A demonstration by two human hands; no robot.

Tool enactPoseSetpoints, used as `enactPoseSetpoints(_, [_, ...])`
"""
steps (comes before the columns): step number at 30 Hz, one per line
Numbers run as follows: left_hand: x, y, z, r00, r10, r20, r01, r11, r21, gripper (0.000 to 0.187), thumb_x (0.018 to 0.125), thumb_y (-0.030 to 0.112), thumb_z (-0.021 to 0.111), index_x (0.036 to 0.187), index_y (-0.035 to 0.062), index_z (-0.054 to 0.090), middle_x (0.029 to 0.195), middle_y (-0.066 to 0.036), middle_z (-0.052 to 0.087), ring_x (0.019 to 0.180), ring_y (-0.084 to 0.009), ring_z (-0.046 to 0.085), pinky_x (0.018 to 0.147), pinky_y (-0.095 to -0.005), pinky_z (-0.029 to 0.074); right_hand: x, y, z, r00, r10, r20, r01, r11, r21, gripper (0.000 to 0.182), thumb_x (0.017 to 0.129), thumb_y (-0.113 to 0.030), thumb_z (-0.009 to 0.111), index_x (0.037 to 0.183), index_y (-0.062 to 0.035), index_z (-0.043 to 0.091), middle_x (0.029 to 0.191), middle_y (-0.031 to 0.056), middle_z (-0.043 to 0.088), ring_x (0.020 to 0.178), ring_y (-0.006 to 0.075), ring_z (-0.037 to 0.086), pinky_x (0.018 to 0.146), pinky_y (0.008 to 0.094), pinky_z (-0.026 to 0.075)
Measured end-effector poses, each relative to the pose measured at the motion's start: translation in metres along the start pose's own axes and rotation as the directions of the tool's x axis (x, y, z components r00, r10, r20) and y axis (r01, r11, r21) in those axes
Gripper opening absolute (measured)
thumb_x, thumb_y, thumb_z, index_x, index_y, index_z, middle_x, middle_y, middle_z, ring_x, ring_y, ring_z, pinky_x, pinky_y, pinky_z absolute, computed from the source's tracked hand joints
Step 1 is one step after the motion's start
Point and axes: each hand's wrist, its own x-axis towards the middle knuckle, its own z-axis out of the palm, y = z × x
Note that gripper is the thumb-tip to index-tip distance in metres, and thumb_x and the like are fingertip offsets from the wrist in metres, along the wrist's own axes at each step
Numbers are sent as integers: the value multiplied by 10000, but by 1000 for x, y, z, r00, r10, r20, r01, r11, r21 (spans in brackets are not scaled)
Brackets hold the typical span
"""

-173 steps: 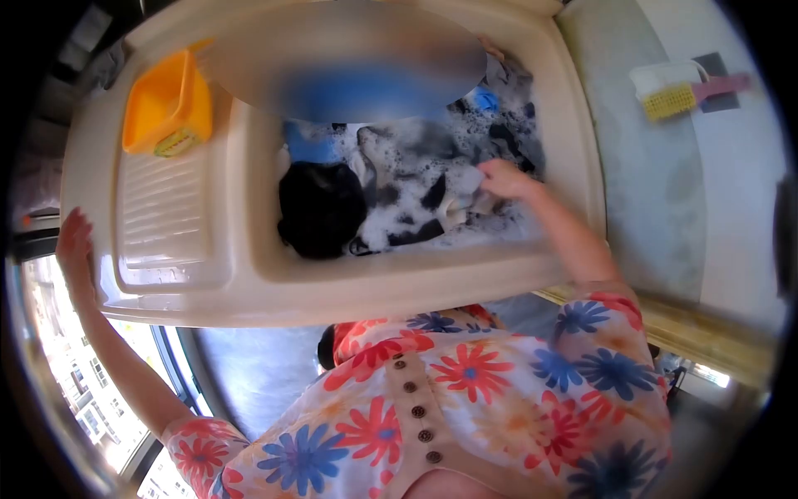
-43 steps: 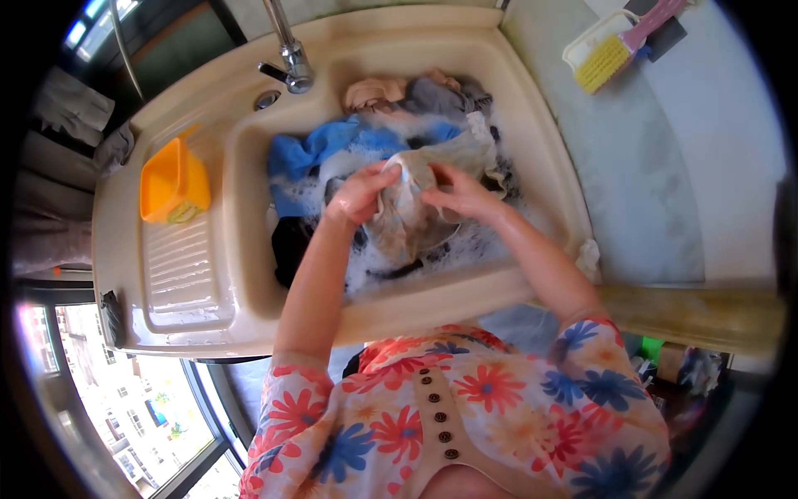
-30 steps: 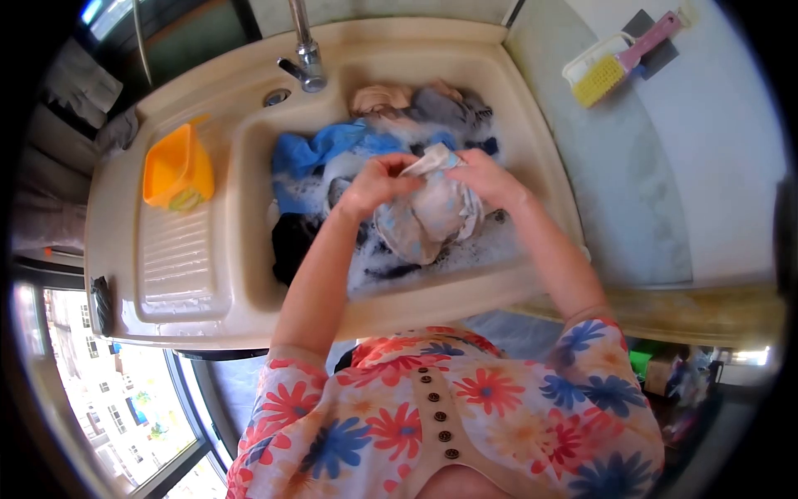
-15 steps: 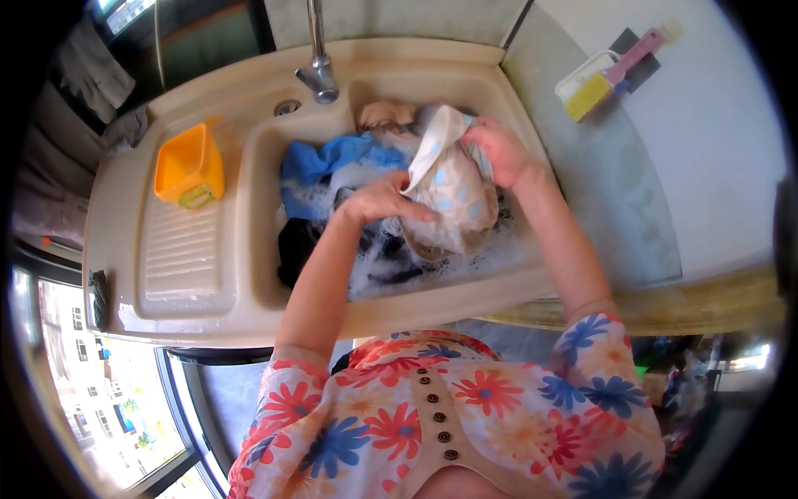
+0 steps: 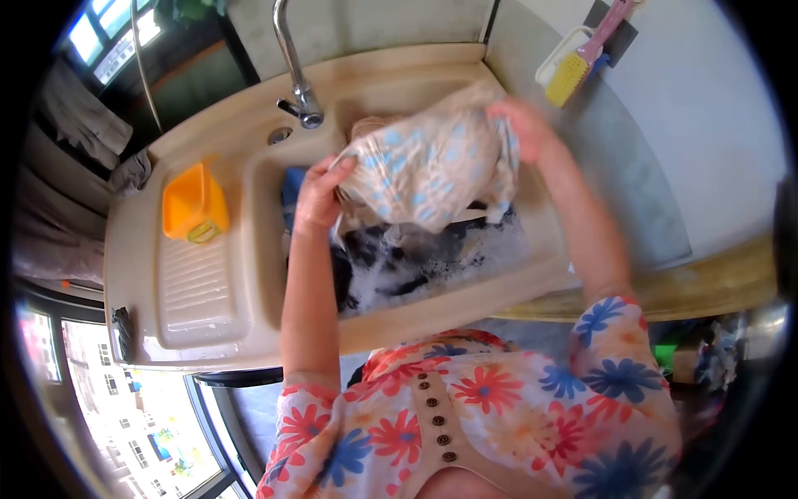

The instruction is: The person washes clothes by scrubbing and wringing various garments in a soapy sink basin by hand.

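Cloth and hands: we hold the cloth [image 5: 432, 166] up over the sink [image 5: 249, 241], stretched between our two hands, the left hand [image 5: 318, 193] at its near-left edge and the right hand [image 5: 525, 129] at its far-right corner.
Left hand: our fingers are closed on the cloth's edge, thumb on top.
Right hand: blurred, but we see it clamped on the cloth's upper corner.
Where the cloth is: lifted clear of the suds [image 5: 432, 258], hanging above the basin, with its lower edge drooping toward the dark laundry [image 5: 391, 249] below.
How the cloth looks: pale beige with light blue dots, wet, bunched and folded along the bottom, pulled fairly flat across the top.
Basin: soapy water with dark clothes and a bit of blue fabric [image 5: 291, 183] just behind our left wrist.
Edges: the tap [image 5: 295, 75] stands just beyond the cloth's left end; the basin's far rim runs right under the cloth's top edge.
Open room: the ribbed drainboard [image 5: 195, 283] to our left lies bare, apart from the orange tub [image 5: 194, 204] at its far end.
Right side: the counter [image 5: 640, 183] beyond the rim is bare near us, with a brush [image 5: 578, 58] at its far end, well apart from our right hand.
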Motion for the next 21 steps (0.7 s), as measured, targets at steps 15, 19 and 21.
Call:
enactPoseSetpoints(15, [34, -168, -42, 818, -533, -216, 479, 839, -256, 278, 797, 229, 608, 976, 24, 547, 878, -99, 588, 820, -205, 572, 674, -325, 481, 49, 218, 18, 936, -79, -344, -254, 525, -812, 288, 810, -287, 540, 944, -43, 617, 783, 136, 610, 708, 241, 588, 639, 386, 452])
enactPoseSetpoints(19, [41, -175, -58, 868, -492, -75, 468, 858, -212, 360, 861, 349, 481, 992, 20, 543, 935, -107, 603, 875, -231, 578, 796, -380, 452, 18, 205, 123, 812, -581, 51, 307, 352, -884, 220, 795, -290, 537, 828, -80, 596, 787, 166, 596, 712, 338, 572, 631, 411, 448])
enactPoseSetpoints(21, [43, -180, -65, 936, -290, -200, 346, 864, 367, 350, 852, 354, 478, 991, 40, 548, 937, -101, 606, 873, -237, 578, 792, -380, 450, 21, 203, 139, 792, -604, 93, 337, 304, -891, 244, 796, -312, 524, 741, -76, 559, 742, 151, 590, 683, 343, 566, 596, 428, 444])
